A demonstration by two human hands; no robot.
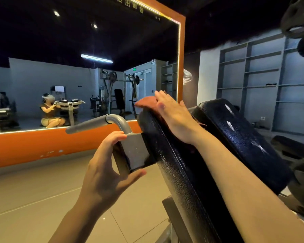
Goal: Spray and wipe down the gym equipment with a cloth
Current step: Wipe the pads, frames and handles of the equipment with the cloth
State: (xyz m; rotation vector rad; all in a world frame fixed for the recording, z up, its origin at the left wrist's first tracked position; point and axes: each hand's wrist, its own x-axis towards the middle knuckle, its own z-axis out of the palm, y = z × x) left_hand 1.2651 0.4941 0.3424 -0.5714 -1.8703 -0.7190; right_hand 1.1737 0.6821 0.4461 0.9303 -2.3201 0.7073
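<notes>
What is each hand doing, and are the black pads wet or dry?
Left hand: holds the grey metal bracket.
Right hand: flat, pressing the reddish cloth on the near pad.
Near pad: beaded with droplets.
Far pad: wet, shiny streaks.

**Both hands raised, arms bare**

The left hand (104, 165) is held up at centre frame, its forearm rising from the lower left edge. Its fingers (118, 136) are curled over the top of a grey metal bracket (135, 151), while the thumb is stretched out beneath it, so the bracket is gripped between them.

The right hand (174, 114) is reached further forward and higher, with its forearm extended from the lower right corner. The palm is turned down and the fingers are laid straight and close together, pressed flat on a reddish cloth (146, 103). The wrist is kept nearly straight.
</notes>
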